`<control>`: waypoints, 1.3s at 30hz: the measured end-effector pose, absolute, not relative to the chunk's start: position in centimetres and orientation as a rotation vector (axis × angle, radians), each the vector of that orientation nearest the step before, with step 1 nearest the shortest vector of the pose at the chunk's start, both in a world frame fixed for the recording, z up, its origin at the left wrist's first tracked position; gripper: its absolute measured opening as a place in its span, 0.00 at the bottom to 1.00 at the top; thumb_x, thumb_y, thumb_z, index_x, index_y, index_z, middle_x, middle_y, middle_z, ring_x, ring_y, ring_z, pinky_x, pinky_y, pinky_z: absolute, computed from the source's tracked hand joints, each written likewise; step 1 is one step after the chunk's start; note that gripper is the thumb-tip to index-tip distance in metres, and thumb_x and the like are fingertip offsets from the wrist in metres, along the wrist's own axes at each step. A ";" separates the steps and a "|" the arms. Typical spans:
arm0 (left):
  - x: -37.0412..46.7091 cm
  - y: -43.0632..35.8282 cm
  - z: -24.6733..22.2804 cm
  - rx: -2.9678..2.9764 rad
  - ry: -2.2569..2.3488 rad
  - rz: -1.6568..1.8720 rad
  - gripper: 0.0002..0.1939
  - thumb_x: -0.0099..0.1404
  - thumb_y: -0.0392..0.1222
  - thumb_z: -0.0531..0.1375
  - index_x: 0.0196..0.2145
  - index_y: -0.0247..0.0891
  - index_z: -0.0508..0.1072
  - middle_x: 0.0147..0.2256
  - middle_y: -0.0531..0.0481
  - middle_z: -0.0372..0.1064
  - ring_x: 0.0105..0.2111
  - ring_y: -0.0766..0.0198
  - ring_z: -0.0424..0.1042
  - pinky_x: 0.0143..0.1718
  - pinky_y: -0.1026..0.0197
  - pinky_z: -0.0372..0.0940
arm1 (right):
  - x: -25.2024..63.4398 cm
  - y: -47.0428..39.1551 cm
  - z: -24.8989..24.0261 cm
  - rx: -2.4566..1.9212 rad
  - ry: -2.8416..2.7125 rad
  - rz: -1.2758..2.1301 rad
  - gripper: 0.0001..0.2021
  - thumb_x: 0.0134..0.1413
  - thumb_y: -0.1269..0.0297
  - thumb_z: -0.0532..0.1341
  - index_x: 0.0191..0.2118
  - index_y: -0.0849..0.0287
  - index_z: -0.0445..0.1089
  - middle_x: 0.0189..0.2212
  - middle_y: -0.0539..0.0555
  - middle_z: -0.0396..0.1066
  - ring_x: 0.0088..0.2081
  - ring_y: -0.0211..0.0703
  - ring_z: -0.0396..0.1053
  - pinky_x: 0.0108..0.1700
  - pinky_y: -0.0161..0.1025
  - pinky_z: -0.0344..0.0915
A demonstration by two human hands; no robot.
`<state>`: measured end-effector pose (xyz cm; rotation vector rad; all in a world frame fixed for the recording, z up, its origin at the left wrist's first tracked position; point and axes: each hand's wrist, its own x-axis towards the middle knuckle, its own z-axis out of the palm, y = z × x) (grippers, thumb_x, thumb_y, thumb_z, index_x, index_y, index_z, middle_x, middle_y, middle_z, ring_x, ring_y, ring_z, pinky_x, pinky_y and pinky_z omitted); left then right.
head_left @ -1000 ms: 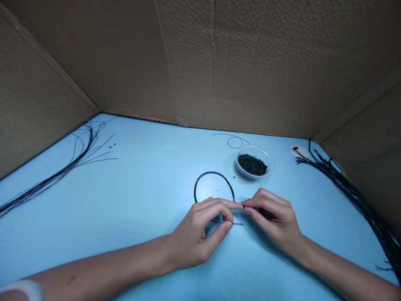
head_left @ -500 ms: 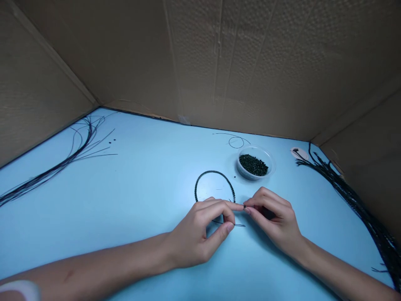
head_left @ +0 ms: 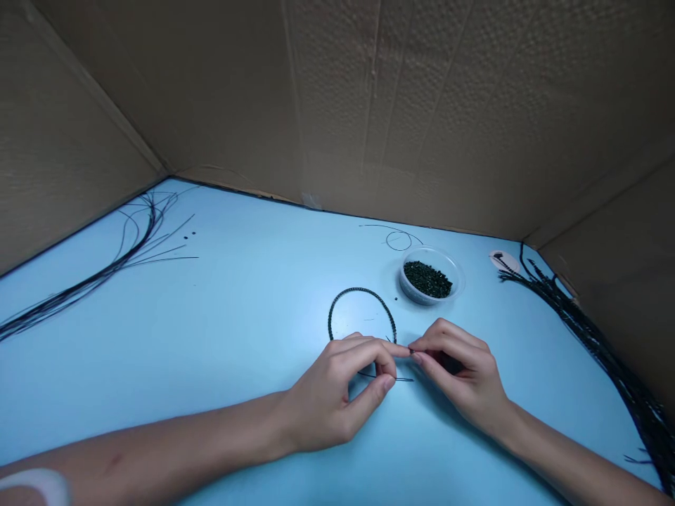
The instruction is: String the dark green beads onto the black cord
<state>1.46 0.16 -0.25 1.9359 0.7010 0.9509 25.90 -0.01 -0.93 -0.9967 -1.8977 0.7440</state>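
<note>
My left hand (head_left: pixel 351 390) pinches thin dark wire (head_left: pixel 405 380) between thumb and a bent finger, its short ends sticking out to the right. From under that hand a ring of dark beads (head_left: pixel 361 289) loops away on the table, partly covered by my fingers. One finger of the left hand stretches to the tips of my right hand (head_left: pixel 458 369). Between thumb and forefinger the right hand holds a small dark bead (head_left: pixel 412 351), mostly covered by the fingertips.
A clear round tub (head_left: pixel 458 284) of dark beads stands behind my right hand. Beyond it lies a curled wire (head_left: pixel 399 240). Loose wires (head_left: pixel 124 261) spread at the left, and beaded strands (head_left: pixel 590 330) with a whitish disc (head_left: pixel 505 261) lie at the right, beside cardboard walls (head_left: pixel 342 105).
Both hands keep nearly the same pose, with the right fingertips still meeting the left finger. The whole view has shifted very slightly.
</note>
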 end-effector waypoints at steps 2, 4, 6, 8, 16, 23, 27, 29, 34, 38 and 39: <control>1.6 0.2 -0.2 1.924 0.719 0.964 0.05 0.72 0.33 0.58 0.38 0.38 0.72 0.35 0.47 0.79 0.42 0.57 0.80 0.45 0.56 0.69 | 25.8 -0.1 -0.8 -1.016 -1.875 0.799 0.05 0.68 0.69 0.65 0.42 0.55 0.80 0.31 0.54 0.74 0.31 0.45 0.70 0.31 0.41 0.65; 1.7 0.2 -0.2 1.925 0.760 0.966 0.05 0.71 0.33 0.58 0.37 0.38 0.73 0.34 0.48 0.79 0.36 0.60 0.78 0.40 0.58 0.68 | 25.8 -0.3 -0.6 -1.042 -1.844 0.892 0.05 0.68 0.66 0.65 0.40 0.55 0.80 0.31 0.54 0.74 0.31 0.45 0.70 0.31 0.41 0.65; 1.8 0.3 -0.3 1.943 0.800 0.968 0.05 0.70 0.33 0.58 0.36 0.38 0.73 0.31 0.50 0.76 0.31 0.63 0.74 0.36 0.60 0.67 | 25.7 -0.4 -0.5 -1.056 -1.827 0.978 0.05 0.68 0.64 0.66 0.39 0.54 0.79 0.31 0.54 0.73 0.32 0.46 0.70 0.32 0.41 0.65; 1.8 0.3 -0.4 1.957 0.827 0.968 0.05 0.69 0.33 0.58 0.35 0.38 0.72 0.28 0.52 0.74 0.29 0.64 0.72 0.35 0.61 0.66 | 25.7 -0.5 -0.5 -1.051 -1.827 1.020 0.06 0.69 0.63 0.65 0.39 0.54 0.79 0.31 0.54 0.73 0.32 0.46 0.69 0.32 0.41 0.65; 1.8 0.2 -0.3 1.947 0.837 0.955 0.05 0.69 0.33 0.58 0.34 0.38 0.71 0.28 0.53 0.73 0.29 0.66 0.70 0.35 0.63 0.65 | 25.8 -0.3 -0.7 -1.048 -1.825 1.055 0.04 0.69 0.65 0.65 0.40 0.54 0.78 0.33 0.54 0.72 0.34 0.45 0.68 0.34 0.41 0.64; 1.8 0.3 -0.4 1.936 0.842 0.944 0.05 0.69 0.32 0.59 0.34 0.38 0.72 0.28 0.53 0.74 0.29 0.66 0.71 0.35 0.63 0.66 | 25.7 -0.3 -0.4 -1.038 -1.864 1.031 0.05 0.69 0.64 0.65 0.39 0.55 0.78 0.32 0.54 0.72 0.32 0.45 0.68 0.33 0.40 0.64; 1.8 0.3 -0.4 1.935 0.839 0.941 0.06 0.70 0.32 0.59 0.34 0.38 0.72 0.28 0.53 0.73 0.29 0.66 0.71 0.35 0.63 0.66 | 25.7 -0.3 -0.5 -1.050 -1.865 1.026 0.06 0.69 0.64 0.65 0.39 0.55 0.78 0.32 0.55 0.73 0.33 0.46 0.69 0.33 0.41 0.64; 1.8 0.3 -0.4 1.936 0.837 0.947 0.05 0.70 0.33 0.59 0.34 0.38 0.72 0.28 0.53 0.73 0.29 0.66 0.71 0.35 0.63 0.66 | 25.7 -0.3 -0.5 -1.046 -1.864 1.031 0.05 0.69 0.64 0.65 0.39 0.55 0.78 0.32 0.55 0.72 0.33 0.45 0.69 0.33 0.41 0.64; 1.8 0.3 -0.4 1.926 0.842 0.952 0.06 0.70 0.33 0.59 0.34 0.38 0.72 0.29 0.53 0.73 0.29 0.66 0.71 0.35 0.63 0.66 | 25.7 -0.3 -0.5 -1.025 -1.876 1.059 0.05 0.70 0.65 0.65 0.40 0.55 0.78 0.32 0.54 0.72 0.33 0.44 0.68 0.33 0.40 0.63; 1.8 0.3 -0.4 1.910 0.841 0.945 0.06 0.71 0.33 0.58 0.34 0.38 0.72 0.29 0.53 0.73 0.29 0.66 0.71 0.35 0.63 0.66 | 25.7 -0.2 -0.5 -1.033 -1.883 1.066 0.06 0.70 0.65 0.64 0.40 0.55 0.78 0.32 0.54 0.72 0.33 0.44 0.68 0.33 0.40 0.63; 1.8 0.3 -0.4 1.909 0.842 0.944 0.06 0.71 0.33 0.58 0.35 0.38 0.73 0.29 0.53 0.73 0.29 0.66 0.71 0.35 0.63 0.66 | 25.7 -0.2 -0.5 -1.034 -1.884 1.066 0.06 0.70 0.65 0.64 0.39 0.55 0.78 0.32 0.54 0.72 0.33 0.44 0.68 0.33 0.40 0.63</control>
